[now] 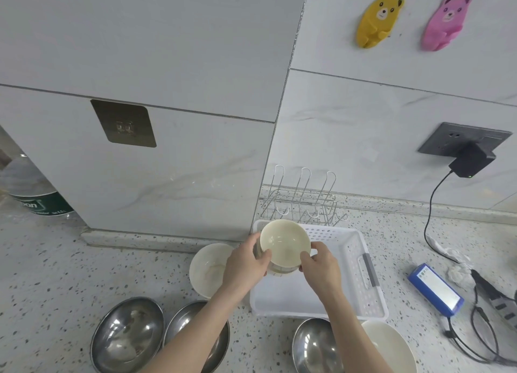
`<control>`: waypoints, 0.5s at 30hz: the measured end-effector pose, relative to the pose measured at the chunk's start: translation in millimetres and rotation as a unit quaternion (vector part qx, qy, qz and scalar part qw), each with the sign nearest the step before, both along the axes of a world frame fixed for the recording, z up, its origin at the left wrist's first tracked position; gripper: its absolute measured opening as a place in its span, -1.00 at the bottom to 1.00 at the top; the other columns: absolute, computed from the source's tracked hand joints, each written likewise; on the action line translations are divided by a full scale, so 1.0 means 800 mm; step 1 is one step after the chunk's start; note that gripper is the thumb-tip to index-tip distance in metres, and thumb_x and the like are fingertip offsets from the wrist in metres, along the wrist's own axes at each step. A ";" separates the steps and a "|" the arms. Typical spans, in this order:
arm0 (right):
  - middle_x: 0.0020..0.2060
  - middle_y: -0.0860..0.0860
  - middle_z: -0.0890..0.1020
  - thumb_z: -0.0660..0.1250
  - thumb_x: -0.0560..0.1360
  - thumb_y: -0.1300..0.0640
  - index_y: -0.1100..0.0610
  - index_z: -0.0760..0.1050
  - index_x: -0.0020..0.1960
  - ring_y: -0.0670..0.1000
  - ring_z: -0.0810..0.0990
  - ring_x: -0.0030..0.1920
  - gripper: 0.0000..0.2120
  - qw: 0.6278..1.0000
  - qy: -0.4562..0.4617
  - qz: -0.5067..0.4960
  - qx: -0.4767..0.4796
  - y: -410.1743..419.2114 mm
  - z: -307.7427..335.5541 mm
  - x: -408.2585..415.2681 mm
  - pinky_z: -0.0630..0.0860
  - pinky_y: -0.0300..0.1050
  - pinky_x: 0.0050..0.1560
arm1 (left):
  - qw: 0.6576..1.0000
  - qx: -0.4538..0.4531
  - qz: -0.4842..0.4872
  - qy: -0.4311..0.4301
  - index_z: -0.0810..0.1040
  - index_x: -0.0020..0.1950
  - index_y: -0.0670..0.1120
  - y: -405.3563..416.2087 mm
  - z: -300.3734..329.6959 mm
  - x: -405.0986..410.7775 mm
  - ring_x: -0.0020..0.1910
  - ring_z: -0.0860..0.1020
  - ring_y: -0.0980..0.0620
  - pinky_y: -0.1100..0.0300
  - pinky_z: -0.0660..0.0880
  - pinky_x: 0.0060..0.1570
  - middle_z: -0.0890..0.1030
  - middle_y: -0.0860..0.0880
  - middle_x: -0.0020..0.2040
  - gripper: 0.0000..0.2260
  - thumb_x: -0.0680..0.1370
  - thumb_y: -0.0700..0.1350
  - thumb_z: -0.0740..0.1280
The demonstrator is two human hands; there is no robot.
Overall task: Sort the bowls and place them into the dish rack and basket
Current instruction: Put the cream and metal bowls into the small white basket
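A stack of cream bowls (284, 244) hangs above the far left corner of the white perforated basket (361, 277). My left hand (246, 263) grips its left side and my right hand (320, 263) grips its right side, thumbs over the top bowl's rim. Behind the basket stands a wire dish rack (300, 202) against the wall. On the counter lie a white bowl (208, 269) left of the basket, two steel bowls (127, 335) (190, 330) at the front left, and a third steel bowl (314, 347) with another white bowl (391, 347) at the front right.
A blue power pack (435, 288) with black cables (475, 342) lies to the right of the basket. A charger (470, 160) is plugged into the wall socket. A large water bottle (30, 188) stands at the far left beside a tiled pillar.
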State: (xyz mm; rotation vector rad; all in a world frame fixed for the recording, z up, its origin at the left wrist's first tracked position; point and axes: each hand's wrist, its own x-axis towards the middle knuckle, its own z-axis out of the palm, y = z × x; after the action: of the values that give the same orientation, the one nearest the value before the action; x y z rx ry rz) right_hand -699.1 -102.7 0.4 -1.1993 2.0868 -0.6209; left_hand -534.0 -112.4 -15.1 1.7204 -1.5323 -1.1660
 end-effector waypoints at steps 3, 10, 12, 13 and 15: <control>-0.29 0.03 0.68 0.19 0.51 0.14 0.10 0.45 0.20 0.04 0.60 -0.19 -0.73 1.000 0.002 0.006 0.012 -0.004 -0.005 -0.001 0.48 -0.08 -0.18 | 1.000 0.002 -0.004 -0.022 0.42 0.39 0.14 -0.006 -0.003 -0.001 -0.27 0.66 0.13 0.10 0.59 -0.09 0.65 0.14 -0.14 -0.60 0.54 0.06 0.30; -0.35 -0.05 0.67 0.20 0.49 0.15 0.06 0.45 0.15 -0.02 0.59 -0.21 -0.76 1.000 -0.014 0.009 0.027 -0.005 -0.016 -0.004 0.49 -0.08 -0.18 | 0.998 -0.006 -0.019 -0.057 0.43 0.40 0.09 -0.010 -0.010 -0.004 -0.09 0.67 -0.04 0.01 0.59 0.01 0.64 0.09 0.09 -0.61 0.56 0.03 0.29; -0.36 -0.05 0.67 0.20 0.49 0.15 0.05 0.44 0.14 -0.03 0.58 -0.21 -0.76 0.999 -0.024 0.007 0.030 -0.005 -0.018 -0.003 0.48 -0.09 -0.20 | 0.998 -0.003 -0.020 -0.062 0.41 0.42 0.09 -0.011 -0.012 -0.004 -0.07 0.67 -0.04 0.00 0.59 0.01 0.64 0.08 0.09 -0.60 0.57 0.02 0.27; -0.36 -0.04 0.68 0.20 0.48 0.15 0.05 0.45 0.14 -0.02 0.59 -0.21 -0.76 0.999 -0.030 0.004 0.033 -0.005 -0.019 -0.002 0.48 -0.09 -0.20 | 0.998 -0.001 -0.021 -0.065 0.40 0.43 0.09 -0.012 -0.013 -0.004 -0.05 0.67 -0.05 0.00 0.59 0.02 0.64 0.07 0.10 -0.59 0.57 0.02 0.27; -0.37 -0.04 0.68 0.20 0.48 0.15 0.04 0.45 0.14 -0.02 0.59 -0.21 -0.75 0.999 -0.035 0.000 0.035 -0.005 -0.020 -0.002 0.46 -0.10 -0.22 | 0.997 0.002 -0.024 -0.068 0.37 0.45 0.09 -0.013 -0.016 -0.003 -0.01 0.67 -0.06 -0.01 0.58 0.05 0.63 0.05 0.14 -0.57 0.58 0.02 0.27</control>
State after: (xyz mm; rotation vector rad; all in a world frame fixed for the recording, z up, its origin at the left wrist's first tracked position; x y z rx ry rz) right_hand -700.3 -106.5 -15.6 -1.1211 2.0330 -0.5765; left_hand -536.2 -123.1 -28.0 1.8071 -1.6601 -1.0946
